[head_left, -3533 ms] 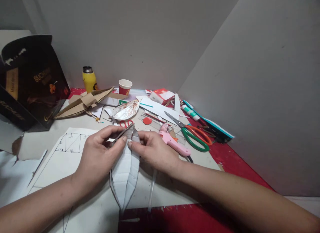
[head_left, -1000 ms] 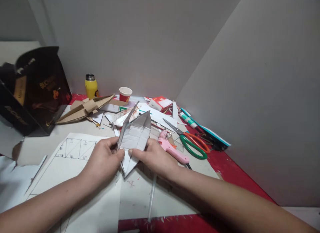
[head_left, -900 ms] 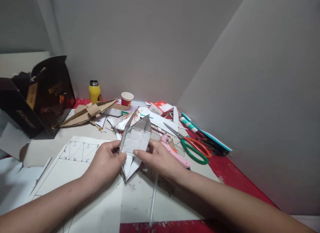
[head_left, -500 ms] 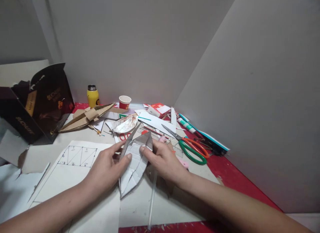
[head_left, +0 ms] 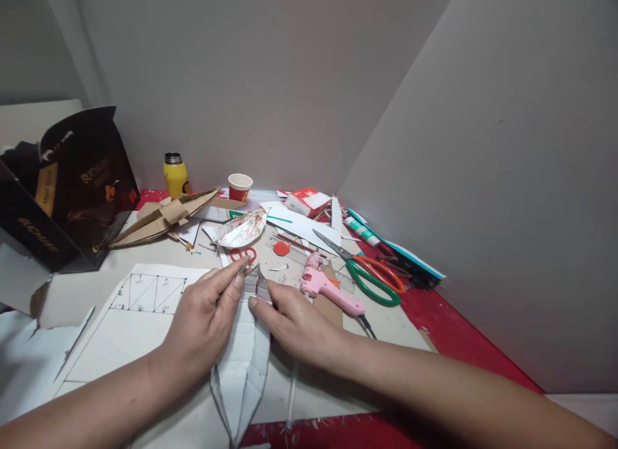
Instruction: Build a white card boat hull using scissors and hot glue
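Between my hands is a white folded cardboard boat shape (head_left: 241,365), pointed at its near end and creased along its length. My left hand (head_left: 207,307) pinches its left wall close to the far tip. My right hand (head_left: 294,317) grips the right wall, thumb on the inner face and fingers hidden behind it. Just right of that hand lies a pink glue gun (head_left: 331,287) with a black cord. Beyond it rest large scissors (head_left: 371,275) with one orange and one green handle. A sheet with a pencil-drawn grid (head_left: 157,293) lies under my left forearm.
A brown cardboard boat (head_left: 167,217) lies at the back left, beside a dark box (head_left: 82,192). A yellow bottle (head_left: 176,177) and a paper cup (head_left: 240,188) stand near the wall. Paper scraps (head_left: 304,225), a red-stained white leaf-shaped piece (head_left: 244,229) and a clear stick (head_left: 292,394) are scattered about.
The white boat shape has turned and come nearer, its pointed end now lower in view. My left hand has shifted up toward its far tip. The glue gun is now uncovered.
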Tool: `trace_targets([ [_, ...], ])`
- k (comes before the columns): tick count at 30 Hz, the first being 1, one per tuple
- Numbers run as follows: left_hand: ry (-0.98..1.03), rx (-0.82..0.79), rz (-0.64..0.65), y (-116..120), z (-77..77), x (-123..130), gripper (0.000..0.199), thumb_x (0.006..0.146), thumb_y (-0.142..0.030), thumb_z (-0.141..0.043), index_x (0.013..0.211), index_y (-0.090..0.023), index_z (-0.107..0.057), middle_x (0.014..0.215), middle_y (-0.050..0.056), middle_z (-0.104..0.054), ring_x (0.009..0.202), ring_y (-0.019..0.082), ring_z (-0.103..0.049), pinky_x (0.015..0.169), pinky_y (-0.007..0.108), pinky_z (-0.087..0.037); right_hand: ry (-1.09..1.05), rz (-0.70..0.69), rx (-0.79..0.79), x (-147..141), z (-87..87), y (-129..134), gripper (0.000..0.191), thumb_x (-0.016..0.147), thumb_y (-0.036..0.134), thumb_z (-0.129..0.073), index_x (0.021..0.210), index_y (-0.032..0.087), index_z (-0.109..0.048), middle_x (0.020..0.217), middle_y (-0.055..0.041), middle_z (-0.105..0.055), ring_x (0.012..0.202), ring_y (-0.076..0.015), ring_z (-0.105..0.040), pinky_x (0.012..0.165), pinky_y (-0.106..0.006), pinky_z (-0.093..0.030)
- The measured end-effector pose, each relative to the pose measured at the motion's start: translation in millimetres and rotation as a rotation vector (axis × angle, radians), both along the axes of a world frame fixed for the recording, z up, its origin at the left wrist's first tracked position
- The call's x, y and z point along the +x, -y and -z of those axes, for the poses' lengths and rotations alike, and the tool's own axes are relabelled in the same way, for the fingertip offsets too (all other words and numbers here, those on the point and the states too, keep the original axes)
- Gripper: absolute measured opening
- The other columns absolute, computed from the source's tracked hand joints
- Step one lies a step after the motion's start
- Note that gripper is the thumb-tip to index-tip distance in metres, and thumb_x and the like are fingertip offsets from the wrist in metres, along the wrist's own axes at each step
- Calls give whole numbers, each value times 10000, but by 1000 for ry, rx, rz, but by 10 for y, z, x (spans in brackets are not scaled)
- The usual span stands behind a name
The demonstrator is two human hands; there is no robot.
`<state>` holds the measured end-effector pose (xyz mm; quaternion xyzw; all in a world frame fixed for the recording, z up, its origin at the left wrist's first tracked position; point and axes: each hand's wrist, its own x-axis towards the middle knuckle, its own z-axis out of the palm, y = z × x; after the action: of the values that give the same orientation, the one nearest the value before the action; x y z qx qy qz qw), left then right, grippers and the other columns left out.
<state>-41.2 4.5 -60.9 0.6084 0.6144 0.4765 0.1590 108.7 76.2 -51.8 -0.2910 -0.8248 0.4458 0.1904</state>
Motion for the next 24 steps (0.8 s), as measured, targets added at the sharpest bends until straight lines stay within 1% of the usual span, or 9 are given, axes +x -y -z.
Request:
trace_targets([
  [3, -32, 13, -1, -1, 5, 11, 358, 920, -288, -511, 1244, -192, -629, 1182, 78, -706, 1078, 219, -652, 946, 336, -500, 14, 3, 10, -2, 49, -8, 181, 924, 227, -421, 881, 165, -586, 901, -56, -667, 865, -197, -610, 802, -295, -455],
  [7, -15, 4, -1, -2, 26, 19, 328, 897, -240, -534, 1193, -180, -663, 1122, 71, -731, 1012, 206, -678, 923, 324, -515, 39, -12, 4, 1, 53, -15, 174, 908, 211, -425, 799, 176, -556, 817, -28, -646, 789, -175, -588, 722, -265, -446],
  [11, 39, -29, 5, 2, 47, 27, 307, 892, -236, -545, 1163, -185, -680, 1128, 66, -730, 1022, 201, -675, 942, 320, -508, 61, -9, 33, 21, 32, -12, 192, 906, 208, -420, 726, 191, -483, 730, -2, -599, 690, -145, -541, 633, -242, -409],
  [16, 50, -41, 8, -9, 80, 48, 309, 891, -242, -542, 1159, -192, -686, 1121, 70, -733, 1025, 217, -677, 941, 352, -513, 148, 18, 134, 35, 14, -3, 244, 916, 232, -420, 673, 210, -426, 659, 8, -557, 625, -142, -515, 607, -256, -381],
  [20, 64, -50, 15, -17, 108, 54, 312, 889, -248, -537, 1157, -193, -689, 1132, 73, -730, 1029, 222, -677, 947, 364, -511, 169, 1, 161, 27, 28, -8, 236, 916, 229, -416, 682, 211, -436, 633, 11, -543, 577, -137, -490, 582, -260, -369],
  [24, 92, -73, 30, -36, 96, 44, 324, 889, -259, -537, 1166, -177, -685, 1164, 87, -715, 1056, 220, -665, 974, 356, -490, 172, 14, 148, 14, 55, -23, 248, 913, 238, -423, 667, 207, -438, 635, 9, -547, 594, -139, -500, 585, -257, -374],
])
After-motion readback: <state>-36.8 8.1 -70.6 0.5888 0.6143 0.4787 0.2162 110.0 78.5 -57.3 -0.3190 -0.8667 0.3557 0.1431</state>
